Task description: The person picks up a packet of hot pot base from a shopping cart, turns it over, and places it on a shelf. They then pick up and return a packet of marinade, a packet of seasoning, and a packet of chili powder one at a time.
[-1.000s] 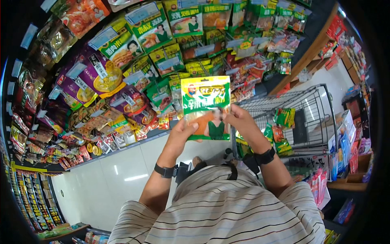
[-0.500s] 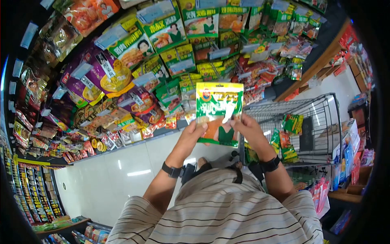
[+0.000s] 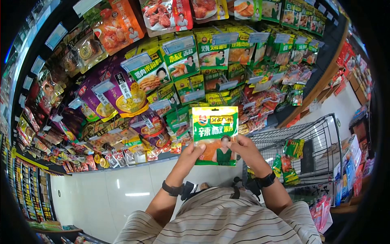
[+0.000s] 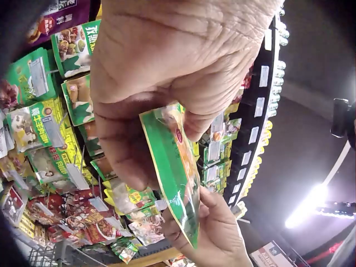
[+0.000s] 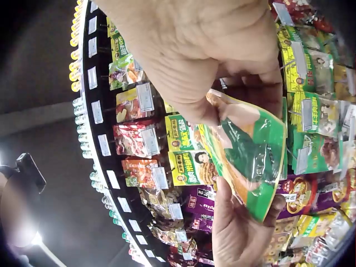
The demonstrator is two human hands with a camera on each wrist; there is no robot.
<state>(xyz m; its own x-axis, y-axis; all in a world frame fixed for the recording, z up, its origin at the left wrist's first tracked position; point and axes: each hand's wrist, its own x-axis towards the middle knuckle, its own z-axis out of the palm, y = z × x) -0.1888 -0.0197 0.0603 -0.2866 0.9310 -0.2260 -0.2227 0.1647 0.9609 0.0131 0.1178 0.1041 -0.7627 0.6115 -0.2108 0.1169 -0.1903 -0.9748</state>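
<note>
Both hands hold a yellow-and-green packet of chili powder upright in front of the body, its printed front towards the head camera. My left hand grips the lower left side, thumb over the front. At the lower right side my right hand pinches it, the thumb lying on the clear window with orange powder behind it. Seen edge-on in the left wrist view, the packet bulges slightly. The right wrist view shows its green lower part between the two hands.
A rack of hanging seasoning packets with price tags fills the space ahead; purple packets hang at its left. On the right stands a wire shopping cart holding several green-and-yellow packets. Below is pale tiled floor.
The head view has tilted up, so the rack, cart, hands and packet sit lower in it and more top-row packets show. Both hands keep the same hold on the packet.
</note>
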